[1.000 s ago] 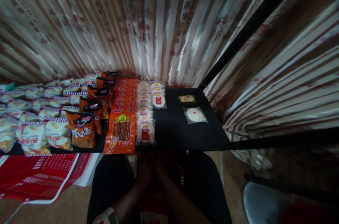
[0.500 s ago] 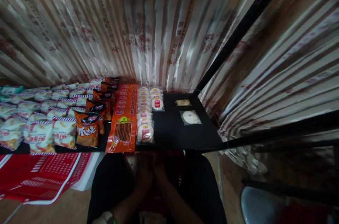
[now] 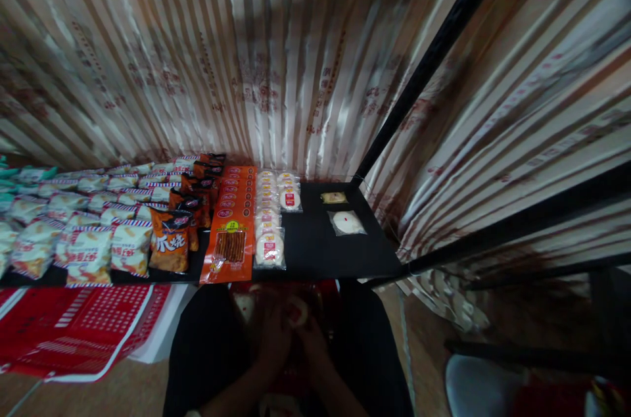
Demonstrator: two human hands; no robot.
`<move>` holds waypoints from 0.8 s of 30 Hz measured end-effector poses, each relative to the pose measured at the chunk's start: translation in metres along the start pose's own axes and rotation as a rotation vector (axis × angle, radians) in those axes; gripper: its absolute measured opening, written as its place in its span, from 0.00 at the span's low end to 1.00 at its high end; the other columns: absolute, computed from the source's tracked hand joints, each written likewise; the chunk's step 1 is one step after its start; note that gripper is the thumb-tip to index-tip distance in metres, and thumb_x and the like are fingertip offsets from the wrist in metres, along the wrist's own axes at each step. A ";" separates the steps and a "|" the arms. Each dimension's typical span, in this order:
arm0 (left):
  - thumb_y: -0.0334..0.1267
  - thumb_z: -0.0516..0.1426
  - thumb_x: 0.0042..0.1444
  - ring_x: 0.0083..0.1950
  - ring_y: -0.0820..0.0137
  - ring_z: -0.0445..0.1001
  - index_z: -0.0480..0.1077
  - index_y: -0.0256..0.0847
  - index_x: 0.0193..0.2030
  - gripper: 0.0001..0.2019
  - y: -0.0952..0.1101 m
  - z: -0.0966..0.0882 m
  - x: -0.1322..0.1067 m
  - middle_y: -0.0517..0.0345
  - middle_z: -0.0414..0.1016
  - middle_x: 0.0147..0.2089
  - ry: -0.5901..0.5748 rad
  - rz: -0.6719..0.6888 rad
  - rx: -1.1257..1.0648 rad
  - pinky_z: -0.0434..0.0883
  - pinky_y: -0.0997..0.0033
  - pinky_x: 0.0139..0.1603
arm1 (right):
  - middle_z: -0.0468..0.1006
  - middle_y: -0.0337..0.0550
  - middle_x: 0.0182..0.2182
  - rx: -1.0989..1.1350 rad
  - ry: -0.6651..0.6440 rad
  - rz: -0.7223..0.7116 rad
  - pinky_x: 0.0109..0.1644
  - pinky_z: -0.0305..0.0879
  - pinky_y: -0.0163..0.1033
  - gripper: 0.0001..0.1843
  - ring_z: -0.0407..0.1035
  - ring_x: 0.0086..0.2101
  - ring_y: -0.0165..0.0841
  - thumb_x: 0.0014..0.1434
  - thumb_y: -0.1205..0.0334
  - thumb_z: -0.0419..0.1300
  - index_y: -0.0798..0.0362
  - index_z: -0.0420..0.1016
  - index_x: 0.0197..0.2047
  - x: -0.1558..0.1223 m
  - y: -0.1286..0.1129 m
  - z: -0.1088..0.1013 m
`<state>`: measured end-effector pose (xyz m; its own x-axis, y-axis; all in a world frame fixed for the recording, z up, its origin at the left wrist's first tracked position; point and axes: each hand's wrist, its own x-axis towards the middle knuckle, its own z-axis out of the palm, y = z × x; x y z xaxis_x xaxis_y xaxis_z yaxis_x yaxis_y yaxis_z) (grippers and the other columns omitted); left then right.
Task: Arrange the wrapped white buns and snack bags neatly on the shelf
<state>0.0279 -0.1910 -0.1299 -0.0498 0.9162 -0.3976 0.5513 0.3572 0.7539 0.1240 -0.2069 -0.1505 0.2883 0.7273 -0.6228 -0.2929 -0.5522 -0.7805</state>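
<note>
Low between my knees, in deep shadow, a round white cracker packet (image 3: 296, 312) with a red label shows between my two hands. My right hand (image 3: 313, 337) is closed on its near right edge. My left hand (image 3: 274, 333) is close against the packet's left side, its fingers too dark to make out. Under the hands is a dark red container (image 3: 323, 292), with another pale packet (image 3: 244, 305) at its left. Above, on the black shelf (image 3: 310, 249), similar round cracker packets (image 3: 269, 249) stand in a row, with a second short row (image 3: 290, 198) behind.
Orange stick-snack packs (image 3: 229, 249), orange-black bags (image 3: 169, 246) and several white snack bags (image 3: 89, 256) fill the shelf's left. At its right lie a flat white packet (image 3: 348, 223) and a small yellowish packet (image 3: 334, 197). A red basket (image 3: 98, 318) is below left; black poles (image 3: 424, 78) frame the right.
The round cracker packet has come into sight between my hands, and my right hand has shifted slightly right. The camera view has turned a little, moving the shelf's right end leftward.
</note>
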 end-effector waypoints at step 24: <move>0.26 0.48 0.48 0.57 0.66 0.66 0.65 0.37 0.52 0.22 0.044 -0.018 -0.037 0.49 0.69 0.56 0.007 0.227 -0.124 0.59 0.67 0.61 | 0.80 0.40 0.31 0.288 -0.150 -0.036 0.33 0.68 0.36 0.32 0.74 0.31 0.37 0.35 0.62 0.66 0.53 0.70 0.48 -0.075 -0.065 -0.015</move>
<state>0.0385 -0.2059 -0.0727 0.0580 0.9765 -0.2077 0.4430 0.1612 0.8819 0.1352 -0.2316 -0.0535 0.1724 0.8081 -0.5632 -0.5373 -0.4021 -0.7414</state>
